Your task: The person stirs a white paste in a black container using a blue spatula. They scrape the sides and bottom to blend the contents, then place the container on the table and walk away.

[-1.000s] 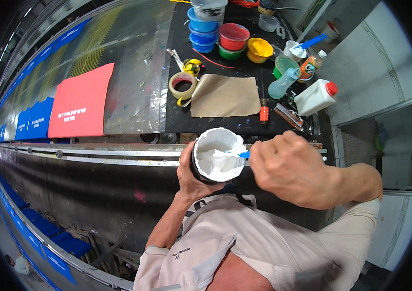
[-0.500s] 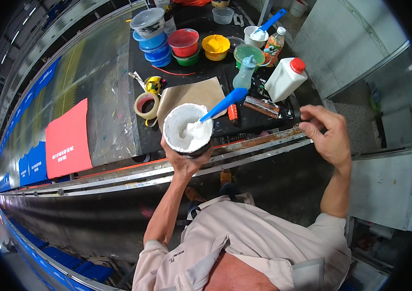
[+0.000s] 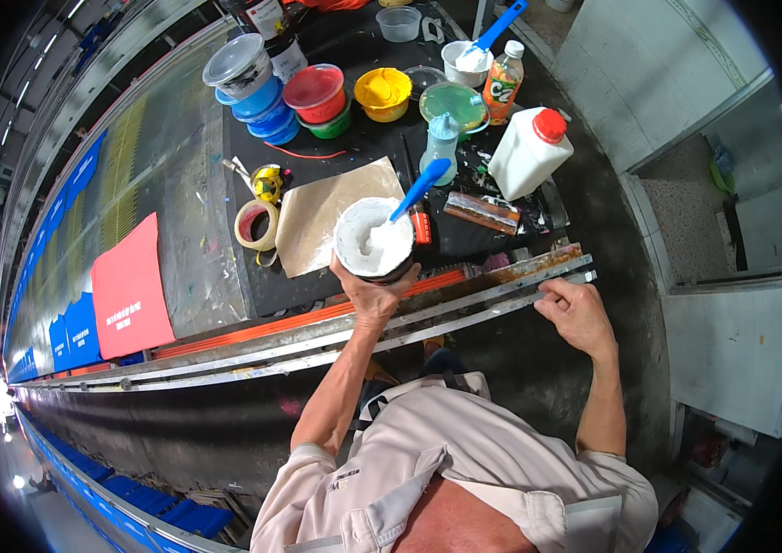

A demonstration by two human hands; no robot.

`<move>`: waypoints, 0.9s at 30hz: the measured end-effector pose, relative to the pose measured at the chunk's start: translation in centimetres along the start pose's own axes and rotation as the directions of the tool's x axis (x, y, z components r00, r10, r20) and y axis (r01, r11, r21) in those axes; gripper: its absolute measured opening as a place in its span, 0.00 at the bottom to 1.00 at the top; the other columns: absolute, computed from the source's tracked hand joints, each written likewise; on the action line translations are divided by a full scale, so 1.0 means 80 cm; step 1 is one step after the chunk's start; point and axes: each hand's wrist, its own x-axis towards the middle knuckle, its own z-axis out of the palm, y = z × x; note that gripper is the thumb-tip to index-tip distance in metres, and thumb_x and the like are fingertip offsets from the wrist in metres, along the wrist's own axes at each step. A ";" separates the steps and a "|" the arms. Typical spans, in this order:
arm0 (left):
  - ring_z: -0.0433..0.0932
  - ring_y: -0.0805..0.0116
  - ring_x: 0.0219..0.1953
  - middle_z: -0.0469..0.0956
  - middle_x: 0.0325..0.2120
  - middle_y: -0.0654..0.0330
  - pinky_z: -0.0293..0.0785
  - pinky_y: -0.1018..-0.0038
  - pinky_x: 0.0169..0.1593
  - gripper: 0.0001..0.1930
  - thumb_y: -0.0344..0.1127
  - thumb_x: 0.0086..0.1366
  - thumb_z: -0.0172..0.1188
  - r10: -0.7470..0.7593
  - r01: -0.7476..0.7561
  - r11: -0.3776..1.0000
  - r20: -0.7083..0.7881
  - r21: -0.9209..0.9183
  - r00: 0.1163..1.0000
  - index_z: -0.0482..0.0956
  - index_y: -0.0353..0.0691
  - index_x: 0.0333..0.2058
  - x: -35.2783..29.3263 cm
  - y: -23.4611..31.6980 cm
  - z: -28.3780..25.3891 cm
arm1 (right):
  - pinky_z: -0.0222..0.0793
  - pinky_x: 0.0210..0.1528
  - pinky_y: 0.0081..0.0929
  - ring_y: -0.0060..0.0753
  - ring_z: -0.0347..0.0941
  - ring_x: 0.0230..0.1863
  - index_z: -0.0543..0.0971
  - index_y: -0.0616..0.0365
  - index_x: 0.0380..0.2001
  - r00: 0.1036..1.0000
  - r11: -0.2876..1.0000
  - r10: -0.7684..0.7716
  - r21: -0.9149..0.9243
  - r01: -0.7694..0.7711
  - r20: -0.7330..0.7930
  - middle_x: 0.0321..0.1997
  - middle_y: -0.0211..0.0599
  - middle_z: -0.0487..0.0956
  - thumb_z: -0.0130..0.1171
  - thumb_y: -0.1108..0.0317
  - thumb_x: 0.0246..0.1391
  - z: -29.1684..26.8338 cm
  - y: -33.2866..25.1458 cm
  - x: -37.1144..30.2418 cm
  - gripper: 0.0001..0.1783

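My left hand is wrapped from below round a tub of white paint. A spatula with a blue handle stands tilted in it, its blade in the thick white paste. My right hand hangs beside the metal rail at the table's front edge, fingers curled in and nothing seen in them. Behind the tub lies a sheet of brown paper. A squeeze bottle stands beyond the spatula, and a scraper with a wooden grip lies to its right.
Lidded tubs of blue, red and yellow paint stand at the back. A white jug with a red cap and a drink bottle are at the right. Tape rolls and red fabric lie left.
My right hand has come down and left, and its fingers have curled in. The left hand still holds the tub, now slightly farther right in view. The whole view has shifted.
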 end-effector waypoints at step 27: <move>0.63 0.53 0.71 0.64 0.66 0.42 0.57 0.61 0.73 0.60 0.38 0.44 0.84 -0.155 0.143 0.972 0.053 0.187 0.986 0.52 0.30 0.70 -0.014 0.049 -0.044 | 0.80 0.45 0.32 0.33 0.85 0.38 0.79 0.69 0.55 0.928 0.929 -0.227 0.352 0.116 0.294 0.38 0.47 0.86 0.70 0.50 0.59 0.063 0.002 0.052 0.33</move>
